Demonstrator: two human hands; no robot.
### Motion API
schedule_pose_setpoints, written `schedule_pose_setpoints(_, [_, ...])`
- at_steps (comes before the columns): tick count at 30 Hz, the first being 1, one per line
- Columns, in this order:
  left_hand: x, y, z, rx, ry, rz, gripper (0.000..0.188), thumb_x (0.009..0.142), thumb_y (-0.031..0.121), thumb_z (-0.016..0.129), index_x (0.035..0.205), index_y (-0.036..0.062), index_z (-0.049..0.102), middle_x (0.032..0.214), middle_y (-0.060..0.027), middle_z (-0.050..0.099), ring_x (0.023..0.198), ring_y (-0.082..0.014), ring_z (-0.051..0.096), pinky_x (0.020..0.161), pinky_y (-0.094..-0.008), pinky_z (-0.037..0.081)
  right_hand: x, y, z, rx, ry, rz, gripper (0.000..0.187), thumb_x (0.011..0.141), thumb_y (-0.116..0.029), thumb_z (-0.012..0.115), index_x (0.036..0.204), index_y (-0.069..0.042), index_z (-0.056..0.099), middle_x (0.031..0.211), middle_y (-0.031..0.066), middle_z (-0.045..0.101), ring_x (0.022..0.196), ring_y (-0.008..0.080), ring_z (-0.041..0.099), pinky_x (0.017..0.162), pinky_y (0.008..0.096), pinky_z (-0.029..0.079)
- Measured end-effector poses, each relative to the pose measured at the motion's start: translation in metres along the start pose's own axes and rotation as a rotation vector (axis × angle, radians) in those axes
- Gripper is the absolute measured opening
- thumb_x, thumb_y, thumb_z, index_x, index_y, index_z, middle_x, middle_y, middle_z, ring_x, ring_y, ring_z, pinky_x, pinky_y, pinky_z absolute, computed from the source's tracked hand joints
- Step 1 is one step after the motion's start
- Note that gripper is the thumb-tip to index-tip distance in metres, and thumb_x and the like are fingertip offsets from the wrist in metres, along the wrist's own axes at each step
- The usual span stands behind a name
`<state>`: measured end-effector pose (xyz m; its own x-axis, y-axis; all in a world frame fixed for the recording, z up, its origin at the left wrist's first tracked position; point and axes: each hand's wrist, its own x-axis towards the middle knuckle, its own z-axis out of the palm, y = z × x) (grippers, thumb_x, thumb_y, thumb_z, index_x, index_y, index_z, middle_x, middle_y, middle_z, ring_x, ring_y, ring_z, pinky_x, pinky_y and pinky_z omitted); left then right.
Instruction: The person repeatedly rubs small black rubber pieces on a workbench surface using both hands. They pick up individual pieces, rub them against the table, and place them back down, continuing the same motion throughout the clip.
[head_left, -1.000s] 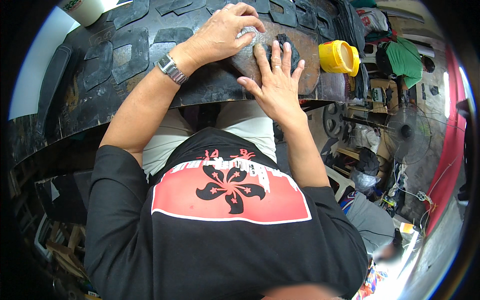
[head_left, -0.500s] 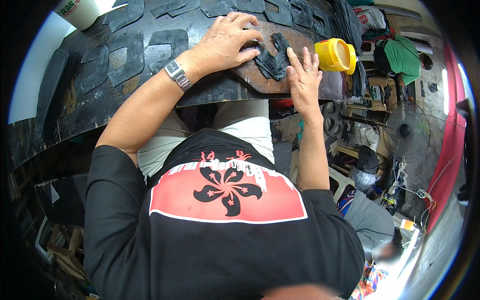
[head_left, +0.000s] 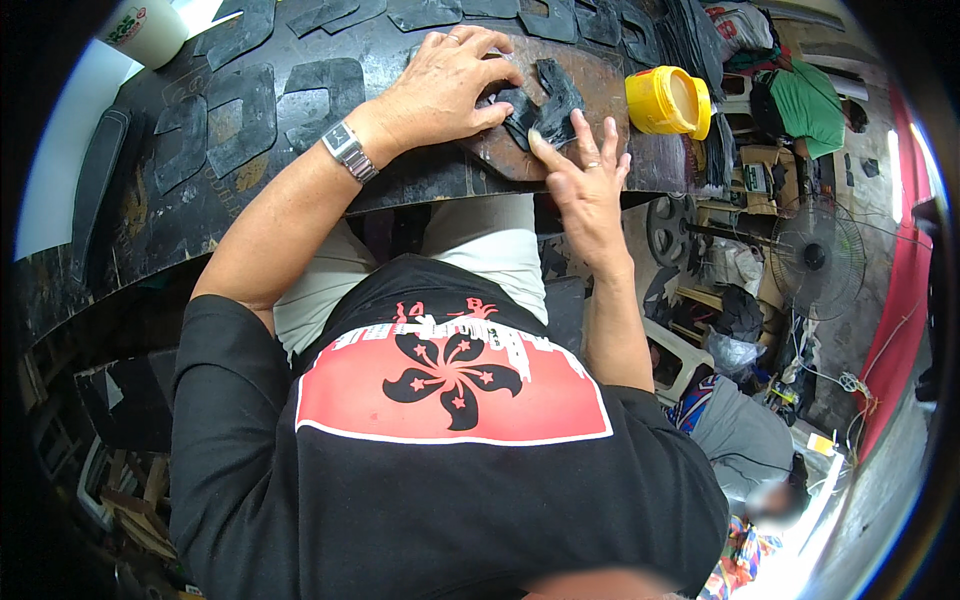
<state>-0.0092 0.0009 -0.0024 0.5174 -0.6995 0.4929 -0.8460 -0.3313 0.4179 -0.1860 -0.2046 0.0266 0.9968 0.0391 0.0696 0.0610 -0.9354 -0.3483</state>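
A crumpled black cut-out piece of leather-like sheet (head_left: 560,92) lies on a brown board (head_left: 597,72) at the table's near edge. My left hand (head_left: 455,88), with a metal watch at its wrist, has thumb and curled fingers closed at the piece's left side. The fingertips there are partly hidden. My right hand (head_left: 590,185) is open with its fingers spread; its thumb tip presses on the near edge of the piece. A yellow tub (head_left: 655,103) lies on its side just right of the board, with pale stuff at its mouth.
Several flat black cut-outs (head_left: 240,118) are spread over the dark table (head_left: 140,215). A white cup (head_left: 145,35) stands at the far left. Stacked black sheets (head_left: 690,45) lie beyond the tub. A fan (head_left: 818,262) and two other people are off to the right.
My right hand has shifted left and nearer to me, its thumb now spread onto the piece's near edge. The piece has moved slightly; my left hand has stayed nearly in place.
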Motion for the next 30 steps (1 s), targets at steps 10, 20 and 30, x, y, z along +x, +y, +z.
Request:
schedule_pose_setpoints(10, [0.003, 0.002, -0.002, -0.01, -0.041, -0.045, 0.033, 0.084, 0.028, 0.071, 0.114, 0.014, 0.07, 0.134, -0.0086, 0.058, 0.131, -0.0292, 0.049, 0.109, -0.0451, 0.036, 0.027, 0.019, 0.011, -0.134, 0.144, 0.085, 0.062, 0.102, -0.061, 0.042, 0.152, -0.024, 0.048, 0.165, 0.0165, 0.026, 0.154, 0.0436, 0.009, 0.116, 0.0711, 0.003])
schedule_pose_setpoints(20, [0.009, 0.003, -0.001, -0.016, -0.084, -0.11, 0.034, 0.078, 0.028, 0.072, 0.108, 0.013, 0.07, 0.128, -0.0084, 0.06, 0.129, -0.0287, 0.05, 0.107, -0.0453, 0.037, 0.035, 0.007, -0.003, 0.257, 0.21, 0.054, 0.055, 0.105, -0.058, 0.037, 0.132, -0.022, 0.068, 0.156, 0.0178, 0.042, 0.153, 0.0403, 0.018, 0.118, 0.0681, 0.001])
schedule_pose_setpoints(30, [0.009, 0.008, 0.002, -0.101, 0.034, -0.087, 0.034, 0.074, 0.027, 0.073, 0.104, 0.0126, 0.071, 0.116, -0.008, 0.064, 0.118, -0.0301, 0.055, 0.097, -0.0452, 0.042, 0.087, 0.001, 0.018, -0.198, 0.062, 0.062, 0.076, 0.1, -0.068, 0.035, 0.152, -0.014, 0.046, 0.164, 0.0174, 0.029, 0.156, 0.0375, 0.009, 0.118, 0.0706, 0.0])
